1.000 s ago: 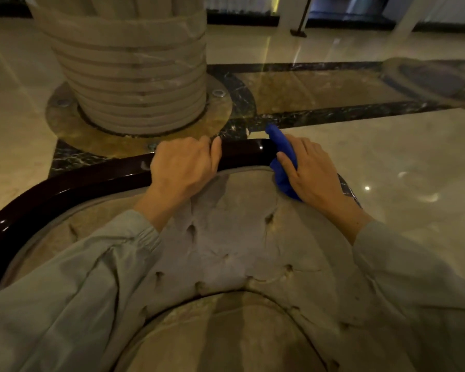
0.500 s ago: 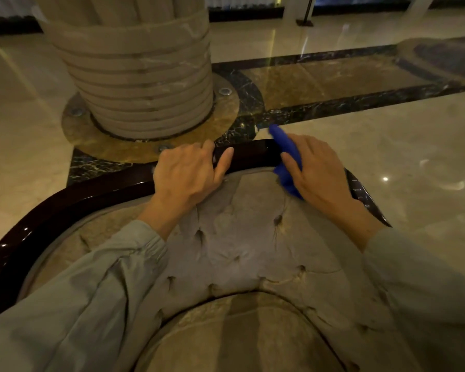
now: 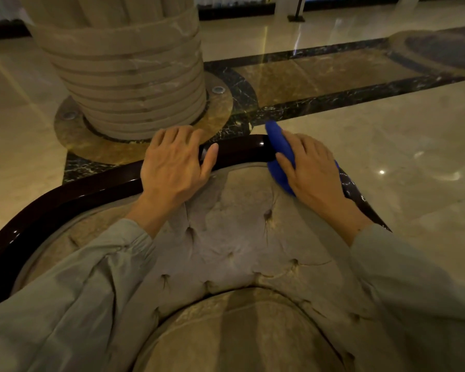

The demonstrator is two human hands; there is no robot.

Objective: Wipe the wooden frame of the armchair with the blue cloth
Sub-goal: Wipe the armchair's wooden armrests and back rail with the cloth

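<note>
We look down over the back of an armchair in a dim hall with a polished marble floor (image 3: 387, 146) of pale slabs crossed by dark veined bands. The armchair's wooden frame (image 3: 65, 200), dark and glossy, curves as a rail from the lower left up to the top of the chair back, then slopes down to the right. Inside the rail lies grey buttoned padding (image 3: 234, 237), with the seat cushion (image 3: 239, 336) below it.

Our left hand (image 3: 172, 167) rests flat over the top of the frame, fingers draped over the far edge and thumb stretched along the rail; it holds nothing. Our right hand (image 3: 314, 170) presses a bunched blue cloth (image 3: 278, 154) onto the frame just right of the rail's highest point, fingers spread over the cloth rather than closed around it. A bare stretch of rail separates the two hands. Grey sleeves cover both forearms.

Beyond the frame, close behind its left half, stands a wide ribbed stone column (image 3: 129, 76) on a round brown base, leaving little space there. To the right of the frame the floor lies open. Far behind the column, a thin post on a small base (image 3: 295, 17) stands near the wall.
</note>
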